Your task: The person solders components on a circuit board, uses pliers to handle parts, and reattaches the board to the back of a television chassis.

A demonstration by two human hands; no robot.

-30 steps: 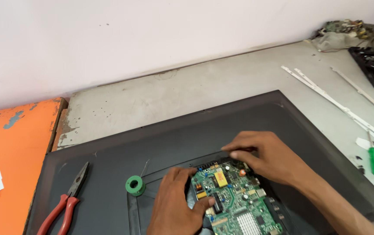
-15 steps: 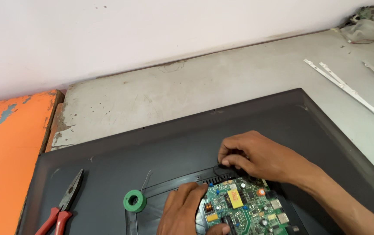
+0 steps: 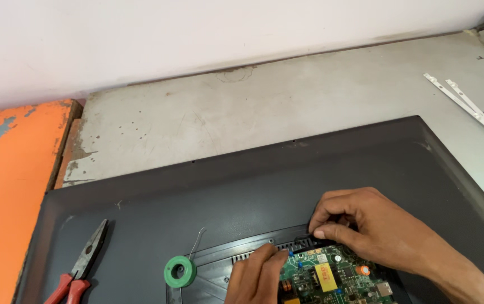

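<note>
An orange board [image 3: 11, 186] lay at the bench's [image 3: 287, 107] left edge. Beside it, red-handled pliers [image 3: 78, 267] rested on the near left corner of the dark panel [image 3: 264, 186], and a green solder spool [image 3: 180, 271] sat just right of them, a wire end curling up from it. The left hand [image 3: 256, 276] lay on the left edge of the circuit board [image 3: 332, 276], fingers together and pressing down; nothing showed as gripped. The board sat in the panel's recess at its near edge. The right hand [image 3: 371, 228] had thumb and fingers pinched together at the board's far edge, on something too small to tell. Done well, this wanted a steady left hand and a light, straight pinch, so the board did not flex. White strips [image 3: 467, 107] lay near the bench's right edge.
</note>
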